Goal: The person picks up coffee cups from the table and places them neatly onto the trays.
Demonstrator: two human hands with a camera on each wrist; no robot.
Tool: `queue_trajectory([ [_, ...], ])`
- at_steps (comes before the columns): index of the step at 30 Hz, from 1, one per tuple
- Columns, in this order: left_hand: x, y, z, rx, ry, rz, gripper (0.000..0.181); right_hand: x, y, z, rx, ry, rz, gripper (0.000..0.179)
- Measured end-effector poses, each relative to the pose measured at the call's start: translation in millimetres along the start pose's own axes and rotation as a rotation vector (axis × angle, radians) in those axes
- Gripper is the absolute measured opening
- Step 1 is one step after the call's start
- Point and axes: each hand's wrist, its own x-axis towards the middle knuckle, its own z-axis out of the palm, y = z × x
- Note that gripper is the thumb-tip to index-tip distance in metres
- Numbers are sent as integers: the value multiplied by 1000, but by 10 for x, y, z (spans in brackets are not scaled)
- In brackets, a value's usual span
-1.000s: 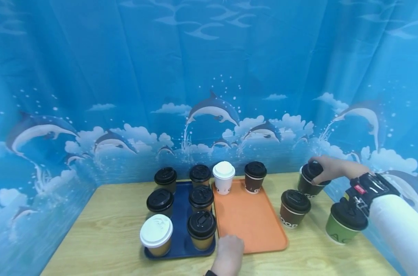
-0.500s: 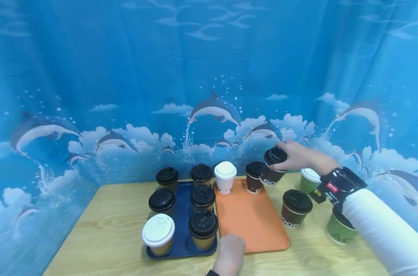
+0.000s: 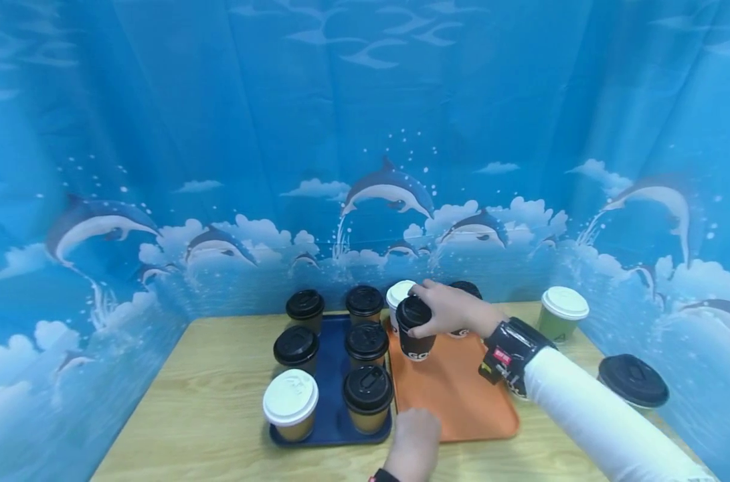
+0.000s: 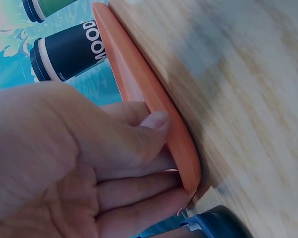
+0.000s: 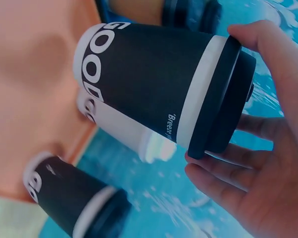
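My right hand (image 3: 445, 309) grips a black paper coffee cup (image 5: 144, 74) by its black lid, thumb on one side and fingers on the other. The cup is upright over the back left of an orange tray (image 3: 461, 395), its base close above the surface. Just behind it on the tray stands a white cup (image 3: 399, 292); a dark cup (image 5: 69, 193) at the back right is partly covered by my right hand in the head view. At the tray's front edge, my left hand (image 3: 414, 438) pinches the rim between thumb and fingers.
Left of the orange tray, a dark blue tray (image 3: 328, 408) carries several lidded cups in two columns. On the wooden table (image 3: 178, 388) at right stand a green cup with a white lid (image 3: 563, 313) and a black-lidded cup (image 3: 632, 380). My right wrist nearly hides another cup.
My right hand lifted the black cup from the table at the right and carried it left over the orange tray. The left hand stays at the tray's front edge. The head view shifted slightly.
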Motion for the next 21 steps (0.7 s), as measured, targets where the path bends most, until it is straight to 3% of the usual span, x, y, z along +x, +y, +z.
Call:
queue_trajectory([
  [13, 26, 19, -45, -24, -73, -16, 9, 143, 30, 472, 33, -19, 24, 90],
  [19, 33, 14, -56, -8, -102, -6, 7, 142, 20, 543, 39, -2, 28, 93],
  [21, 33, 8, -54, 4, -85, 1, 7, 148, 13, 539, 33, 6, 23, 92],
])
